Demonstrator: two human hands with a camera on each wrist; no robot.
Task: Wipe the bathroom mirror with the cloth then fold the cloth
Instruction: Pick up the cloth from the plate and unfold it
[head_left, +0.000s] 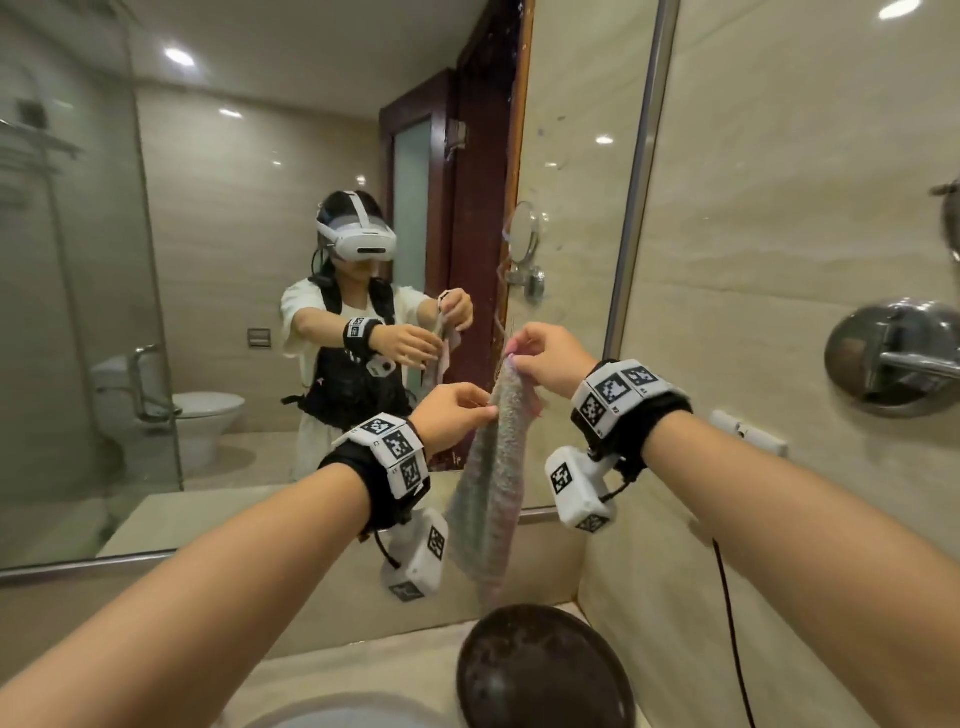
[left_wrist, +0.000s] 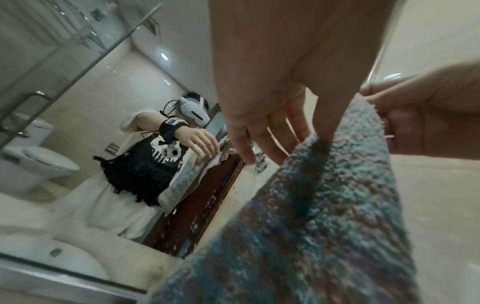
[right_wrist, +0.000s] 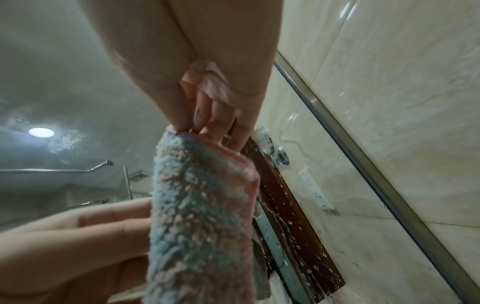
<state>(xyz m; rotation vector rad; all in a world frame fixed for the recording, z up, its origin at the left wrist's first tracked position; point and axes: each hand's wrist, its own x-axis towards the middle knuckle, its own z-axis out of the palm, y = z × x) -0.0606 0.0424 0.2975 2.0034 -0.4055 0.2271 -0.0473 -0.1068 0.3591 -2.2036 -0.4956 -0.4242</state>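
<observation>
A fluffy blue-and-pink cloth (head_left: 493, 478) hangs lengthwise in front of the bathroom mirror (head_left: 234, 218), folded into a narrow strip. My right hand (head_left: 514, 357) pinches its top corner, seen up close in the right wrist view (right_wrist: 192, 129). Slightly lower, my left hand (head_left: 488, 411) holds the cloth's left edge between thumb and fingers. In the left wrist view the thumb (left_wrist: 322, 131) presses into the pile of the cloth (left_wrist: 324, 205). Water spots speckle the mirror's right side (right_wrist: 293, 205). The cloth's lower end dangles above the counter.
A dark round bowl (head_left: 545, 675) stands on the beige counter (head_left: 363, 665) right under the cloth. A white basin rim (head_left: 337, 719) shows at the bottom edge. On the right wall are a chrome fitting (head_left: 893, 358) and a white socket (head_left: 748, 431).
</observation>
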